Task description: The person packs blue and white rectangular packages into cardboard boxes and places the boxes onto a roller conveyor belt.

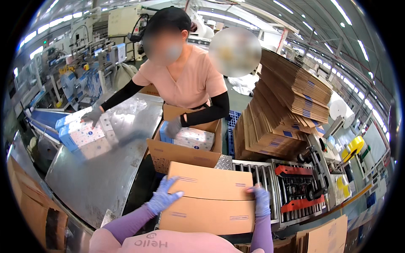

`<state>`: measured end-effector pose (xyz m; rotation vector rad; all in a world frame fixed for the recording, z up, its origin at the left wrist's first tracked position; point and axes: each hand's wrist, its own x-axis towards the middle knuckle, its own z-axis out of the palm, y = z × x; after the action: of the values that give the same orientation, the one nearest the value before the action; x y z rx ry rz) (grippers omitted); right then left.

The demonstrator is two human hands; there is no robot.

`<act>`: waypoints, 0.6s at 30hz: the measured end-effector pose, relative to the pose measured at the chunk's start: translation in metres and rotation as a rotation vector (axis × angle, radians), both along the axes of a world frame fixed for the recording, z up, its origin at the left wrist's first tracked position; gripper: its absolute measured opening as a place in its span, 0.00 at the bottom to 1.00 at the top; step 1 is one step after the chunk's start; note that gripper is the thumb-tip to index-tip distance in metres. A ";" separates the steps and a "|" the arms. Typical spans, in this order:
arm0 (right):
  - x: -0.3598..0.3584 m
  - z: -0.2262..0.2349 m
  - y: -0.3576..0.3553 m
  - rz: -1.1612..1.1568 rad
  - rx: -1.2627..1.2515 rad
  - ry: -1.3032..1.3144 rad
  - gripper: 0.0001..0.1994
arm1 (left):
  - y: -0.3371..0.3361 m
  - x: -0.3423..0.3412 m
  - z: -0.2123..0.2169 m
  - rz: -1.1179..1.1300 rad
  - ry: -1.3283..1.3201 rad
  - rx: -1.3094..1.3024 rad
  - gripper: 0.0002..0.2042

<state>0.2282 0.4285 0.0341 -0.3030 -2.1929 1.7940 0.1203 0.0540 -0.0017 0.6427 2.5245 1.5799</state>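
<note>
A cardboard box (206, 211) lies in front of me, its two top flaps meeting in a seam across the middle. My left hand (162, 196), in a purple glove, grips its left side, thumb over the top and fingers along the edge. On the opposite side my right hand (261, 202), gloved too, holds the right edge with the thumb near the top; its other fingers are partly hidden. Just beyond stands an open carton (183, 152) containing white and blue patterned packs (196, 138). A co-worker's grey-gloved hand (172, 127) reaches into it.
The co-worker's other hand (92, 117) touches patterned packs (82, 137) on a metal table (99, 175) at left. Flattened cartons (274, 122) are stacked at right. A roller conveyor (265, 177) with a red-railed taping machine (299, 189) extends right of my box.
</note>
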 end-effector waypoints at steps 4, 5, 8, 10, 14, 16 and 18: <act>-0.025 -0.043 0.032 -0.321 -0.996 0.223 0.20 | 0.012 -0.011 -0.020 0.061 -0.028 0.031 0.27; -0.027 -0.066 0.033 -0.299 -0.935 0.190 0.20 | 0.004 -0.017 -0.024 0.072 -0.037 0.017 0.27; -0.012 -0.117 0.005 -0.288 -0.879 -0.052 0.20 | -0.018 -0.024 -0.007 0.023 -0.006 -0.373 0.27; 0.003 -0.148 -0.024 -0.261 -0.881 -0.249 0.20 | -0.038 -0.025 0.014 -0.051 -0.017 -0.532 0.27; 0.021 -0.183 -0.068 -0.185 -0.848 -0.514 0.20 | -0.080 -0.042 0.015 -0.025 -0.021 -0.701 0.26; 0.026 -0.194 -0.076 -0.154 -0.828 -0.577 0.21 | -0.120 -0.053 -0.004 0.048 0.053 -0.714 0.26; 0.030 -0.197 -0.072 -0.151 -0.804 -0.599 0.21 | -0.155 -0.065 -0.019 0.117 -0.040 -0.615 0.25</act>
<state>0.2580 0.3565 -0.1631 -1.2705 -1.5312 2.6522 0.0552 -0.1005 -0.0202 0.3809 2.8314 0.7383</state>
